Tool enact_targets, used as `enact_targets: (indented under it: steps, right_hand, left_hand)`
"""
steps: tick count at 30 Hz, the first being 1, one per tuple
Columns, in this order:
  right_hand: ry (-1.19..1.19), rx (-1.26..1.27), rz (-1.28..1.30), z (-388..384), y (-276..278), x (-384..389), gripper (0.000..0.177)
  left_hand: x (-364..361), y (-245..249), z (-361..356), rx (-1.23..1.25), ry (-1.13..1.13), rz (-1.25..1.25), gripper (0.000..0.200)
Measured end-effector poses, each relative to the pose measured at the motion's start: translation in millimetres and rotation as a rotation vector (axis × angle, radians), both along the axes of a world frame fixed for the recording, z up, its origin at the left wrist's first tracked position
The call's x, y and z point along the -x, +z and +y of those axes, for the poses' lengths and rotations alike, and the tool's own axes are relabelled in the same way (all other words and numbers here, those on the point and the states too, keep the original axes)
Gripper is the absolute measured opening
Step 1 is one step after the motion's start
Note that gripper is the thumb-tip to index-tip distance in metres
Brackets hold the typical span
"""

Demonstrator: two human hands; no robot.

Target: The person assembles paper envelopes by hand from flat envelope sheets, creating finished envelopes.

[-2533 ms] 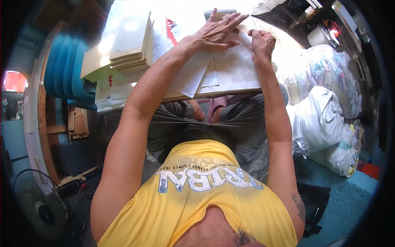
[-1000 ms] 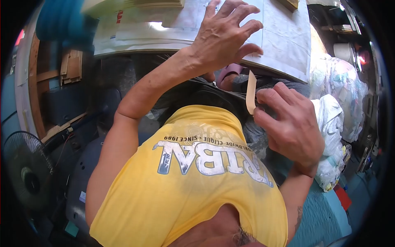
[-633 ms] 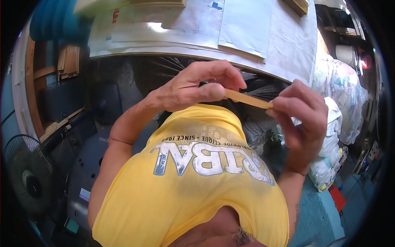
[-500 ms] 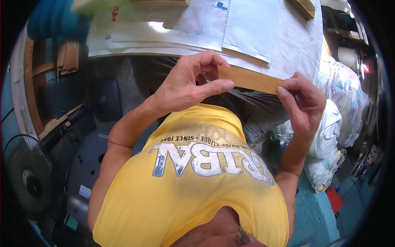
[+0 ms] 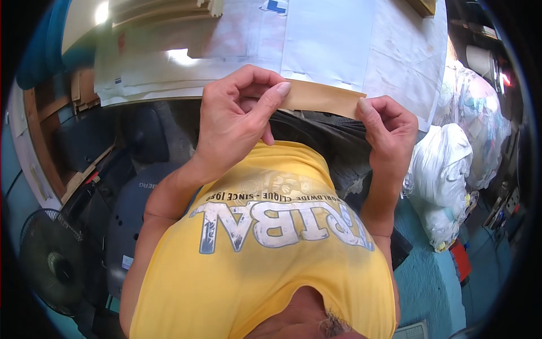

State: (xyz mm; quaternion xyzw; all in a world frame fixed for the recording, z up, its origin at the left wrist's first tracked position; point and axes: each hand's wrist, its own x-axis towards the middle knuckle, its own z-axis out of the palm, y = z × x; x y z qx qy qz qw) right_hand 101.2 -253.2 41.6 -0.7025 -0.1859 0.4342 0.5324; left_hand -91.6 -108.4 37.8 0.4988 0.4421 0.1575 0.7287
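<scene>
1. Now: we see the L hand (image 5: pixel 237 121) and R hand (image 5: pixel 389 127) each nipping one end of a tan paper strip (image 5: pixel 322 97). It's stretched btwn them, broad face toward the cam.
2. Fingers: L thumb + forefinger closed narrow on the strip's L end, other fingers curled loose. R thumb + fingertips closed on the R end. Neither hand holds anything else.
3. Where: the strip is in the air in front of the yellow shirt (image 5: pixel 265 254), right by the near edge of the table (image 5: pixel 152 96). In view its top edge overlaps the white sheet (image 5: pixel 327 39); we can't tell if they touch.
4. Change 1: approx 2.5 sec ago both hands were pressed on the sheets on the table. Both are off it now.
5. Change 2: 1 sec ago only the R hand had the strip, hanging down limp, w/ the L hand spread on the table. The L has since taken the free end.
6. Change 3: half a sec ago the strip sat lower and more tilted. Now it's nearly level and closer to the table edge.
7. Meaning for the work: we judge the strip is under two-hand control and pulled straight, w/ no slack seen. It isn't laid on anything.
8. Around: white sacks (image 5: pixel 440 169) on the R, a fan (image 5: pixel 53 265) lower L.
</scene>
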Motion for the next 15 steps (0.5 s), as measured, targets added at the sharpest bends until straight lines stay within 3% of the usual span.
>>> enact_targets:
  steps: [15]
  right_hand:
    - [-0.05, 0.152, -0.02, 12.3, 6.1, 0.1, 0.013]
  left_hand:
    - [-11.9, 7.5, 1.0, 0.016, 0.079, 0.153, 0.017]
